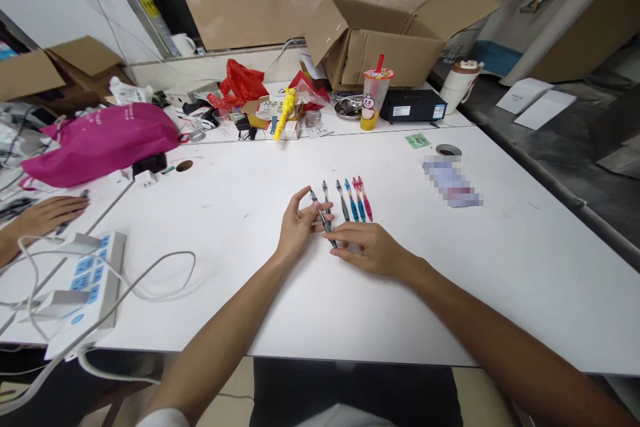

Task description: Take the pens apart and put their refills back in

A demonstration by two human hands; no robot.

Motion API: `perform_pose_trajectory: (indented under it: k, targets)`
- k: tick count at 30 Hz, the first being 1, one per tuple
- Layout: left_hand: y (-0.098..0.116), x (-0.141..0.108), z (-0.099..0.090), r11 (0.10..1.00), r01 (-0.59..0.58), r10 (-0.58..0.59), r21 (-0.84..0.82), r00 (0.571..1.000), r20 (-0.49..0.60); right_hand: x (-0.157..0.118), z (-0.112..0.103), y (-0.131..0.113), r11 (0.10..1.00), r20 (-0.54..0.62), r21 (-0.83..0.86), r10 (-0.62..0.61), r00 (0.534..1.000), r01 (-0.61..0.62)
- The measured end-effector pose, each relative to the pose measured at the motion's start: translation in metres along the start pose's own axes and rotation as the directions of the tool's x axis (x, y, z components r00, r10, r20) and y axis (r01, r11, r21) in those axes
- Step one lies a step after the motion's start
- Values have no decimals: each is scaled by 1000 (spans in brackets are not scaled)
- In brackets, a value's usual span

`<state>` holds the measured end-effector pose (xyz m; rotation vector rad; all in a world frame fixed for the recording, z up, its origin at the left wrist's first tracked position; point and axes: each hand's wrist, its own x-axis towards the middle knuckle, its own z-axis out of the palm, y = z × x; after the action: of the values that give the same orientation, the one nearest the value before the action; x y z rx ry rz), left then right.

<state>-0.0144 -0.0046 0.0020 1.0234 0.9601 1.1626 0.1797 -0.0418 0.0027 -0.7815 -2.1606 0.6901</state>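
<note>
A black pen [323, 217] is held slantwise above the white table, gripped at both ends. At its upper end, the thumb and fingers of my left hand [296, 225] are closed on it. Its lower end is pinched in the fingertips of my right hand [370, 248]. Just beyond my hands lies a row of pens, roughly side by side: a black pen [325, 191] partly hidden by my left fingers, another black pen [343, 200], a blue pen [351, 200], a second blue pen [359, 201], and two pink pens [367, 200] close together at the right end.
On the left are a power strip [113, 280] with looping cables, another person's hand [55, 213] and a magenta bag [105, 140]. Along the back stand a drink cup [375, 103], a black box [414, 107] and an open cardboard box [395, 47]. A blurred packet [453, 183] lies right.
</note>
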Motion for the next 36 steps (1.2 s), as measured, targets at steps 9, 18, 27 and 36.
perform_pose_trajectory:
  k: [9, 18, 27, 36]
  targets:
    - [-5, 4, -11, 836, -153, 207, 527, 977, -44, 2, -8, 27, 938, -79, -332, 73, 994, -95]
    - [-3, 1, -6, 749, -219, 258, 625, 966, 29, 14, -8, 37, 861, -16, -507, 40, 999, -42]
    - [2, 25, 1, 674, -247, 276, 696, 958, 72, 14, -9, 45, 828, 27, -559, 56, 998, -31]
    - [8, 72, 25, 538, 1, 171, 843, 979, -110, 6, -15, 30, 837, 119, -548, 90, 989, -10]
